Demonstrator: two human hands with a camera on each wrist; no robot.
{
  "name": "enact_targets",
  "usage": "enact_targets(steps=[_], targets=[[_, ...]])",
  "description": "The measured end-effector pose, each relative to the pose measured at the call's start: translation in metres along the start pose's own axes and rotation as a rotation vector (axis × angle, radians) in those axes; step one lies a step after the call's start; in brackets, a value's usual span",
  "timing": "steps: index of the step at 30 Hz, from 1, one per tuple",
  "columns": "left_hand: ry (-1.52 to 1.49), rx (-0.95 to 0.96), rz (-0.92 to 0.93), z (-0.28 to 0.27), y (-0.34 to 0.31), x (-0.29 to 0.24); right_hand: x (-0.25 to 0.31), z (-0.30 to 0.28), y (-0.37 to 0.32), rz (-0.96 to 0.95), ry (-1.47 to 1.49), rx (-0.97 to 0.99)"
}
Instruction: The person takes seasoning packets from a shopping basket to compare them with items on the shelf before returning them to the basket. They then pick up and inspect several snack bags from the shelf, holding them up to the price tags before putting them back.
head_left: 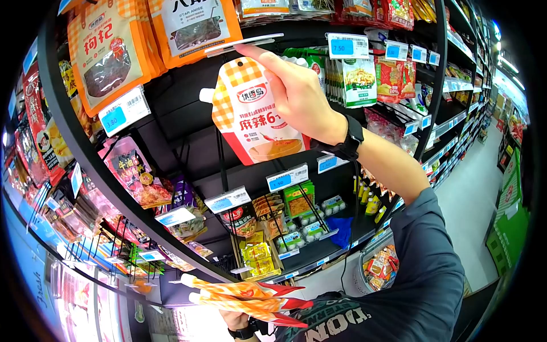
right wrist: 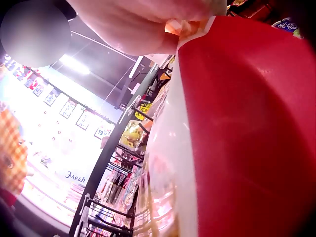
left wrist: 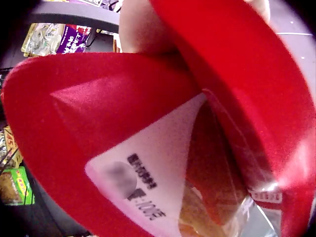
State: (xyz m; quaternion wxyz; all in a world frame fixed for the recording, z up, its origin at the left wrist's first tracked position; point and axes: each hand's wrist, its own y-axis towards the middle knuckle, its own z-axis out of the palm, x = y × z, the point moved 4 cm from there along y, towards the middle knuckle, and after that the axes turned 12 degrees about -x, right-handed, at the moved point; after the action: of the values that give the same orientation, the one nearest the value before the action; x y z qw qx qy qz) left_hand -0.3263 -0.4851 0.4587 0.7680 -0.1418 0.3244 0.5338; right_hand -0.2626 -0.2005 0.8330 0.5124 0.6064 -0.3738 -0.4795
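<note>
My right hand (head_left: 302,94) grips a spouted seasoning pouch (head_left: 239,122) by its side, holding it upright in front of the shelf. The pouch has an orange checked top, a white spout and a red lower edge. My index finger points straight out to a hook's tag holder (head_left: 245,44), just above the hole in the pouch. Low in the head view, my left hand (head_left: 232,319) holds several similar spouted pouches (head_left: 245,293) stacked together. Their red bottoms (left wrist: 59,123) fill the left wrist view, which hides most of the left hand's fingers.
Orange bags of dried goods (head_left: 108,57) hang at upper left, with green packets (head_left: 359,80) at right. Price tags (head_left: 228,199) and hooks stick out below. A grey basket (head_left: 364,279) with packaged goods stands near the shelf's foot. An aisle (head_left: 467,188) runs along the right.
</note>
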Motion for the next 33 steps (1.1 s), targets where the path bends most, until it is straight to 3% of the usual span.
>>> enact_targets(steps=[9,15,17,24,26,33], targets=[[-0.011,0.008,-0.021,-0.007,-0.001,0.009,0.0,0.001,-0.006,0.092,-0.107,0.053],[-0.011,0.05,-0.03,-0.004,-0.004,0.007,-0.004,0.003,-0.009,0.054,-0.124,0.017],[-0.004,0.044,-0.028,-0.004,-0.005,0.006,-0.004,0.002,-0.01,0.005,-0.064,-0.099],[-0.056,0.035,-0.038,-0.004,-0.007,0.006,-0.003,0.002,-0.01,0.038,-0.092,-0.074],[-0.043,0.029,-0.031,-0.003,-0.008,0.005,-0.007,0.002,-0.012,0.182,-0.105,-0.044],[-0.121,0.016,-0.154,-0.011,-0.007,0.007,-0.019,0.009,-0.016,0.36,-0.008,-0.12]])
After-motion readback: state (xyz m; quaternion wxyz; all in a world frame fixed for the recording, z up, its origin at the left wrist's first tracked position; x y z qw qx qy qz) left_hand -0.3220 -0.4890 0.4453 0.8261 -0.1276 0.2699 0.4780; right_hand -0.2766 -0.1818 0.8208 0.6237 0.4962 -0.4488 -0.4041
